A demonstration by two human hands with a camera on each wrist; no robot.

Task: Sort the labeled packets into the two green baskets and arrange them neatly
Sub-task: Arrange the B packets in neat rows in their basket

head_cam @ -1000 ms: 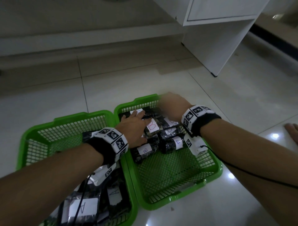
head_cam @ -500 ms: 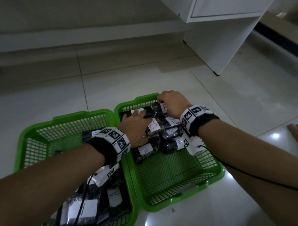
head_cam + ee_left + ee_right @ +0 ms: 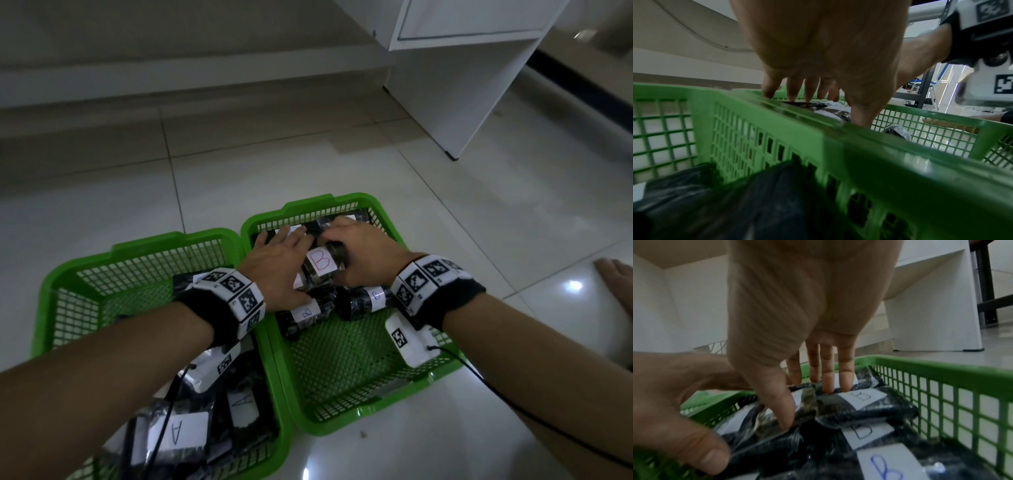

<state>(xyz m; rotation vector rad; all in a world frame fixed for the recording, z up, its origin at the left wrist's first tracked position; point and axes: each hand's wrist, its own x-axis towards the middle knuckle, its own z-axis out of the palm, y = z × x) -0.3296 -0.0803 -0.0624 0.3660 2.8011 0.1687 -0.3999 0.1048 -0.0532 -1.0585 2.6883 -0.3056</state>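
Note:
Two green baskets stand side by side on the floor. The left basket (image 3: 68,274) holds black packets labelled A (image 3: 178,433). The right basket (image 3: 376,411) holds black packets labelled B (image 3: 376,296) piled at its far end. My left hand (image 3: 281,260) lies flat on the left of that pile, fingers straight (image 3: 807,92). My right hand (image 3: 356,253) presses on the right of the pile; in the right wrist view its straight fingers (image 3: 828,378) and thumb push down among the packets. A packet with a red B (image 3: 320,262) shows between the two hands.
A white cabinet (image 3: 462,85) stands on the tiled floor at the back right. A bare foot (image 3: 613,274) rests on the floor right of the baskets. A black cable (image 3: 513,404) trails from my right wrist. The near half of the right basket shows bare mesh.
My right hand has come back from the far rim of the right basket onto the pile. The red B packet now shows more fully between the hands. My left hand has stayed on the pile.

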